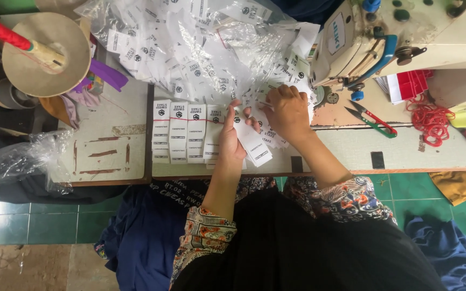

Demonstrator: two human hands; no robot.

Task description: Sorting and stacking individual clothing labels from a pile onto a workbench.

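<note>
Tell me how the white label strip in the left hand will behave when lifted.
The white label strip looks thin, so probably floppy and very light. The left hand pinches it easily. Loose labels lie scattered nearby, so it may slide easily.

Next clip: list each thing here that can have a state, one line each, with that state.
left hand: holding a white label strip
right hand: fingers down in the loose label pile
bundled label stacks: banded, lined up in a row
thread snips: lying on the table
sewing machine: untouched
plastic bag: crumpled
</note>
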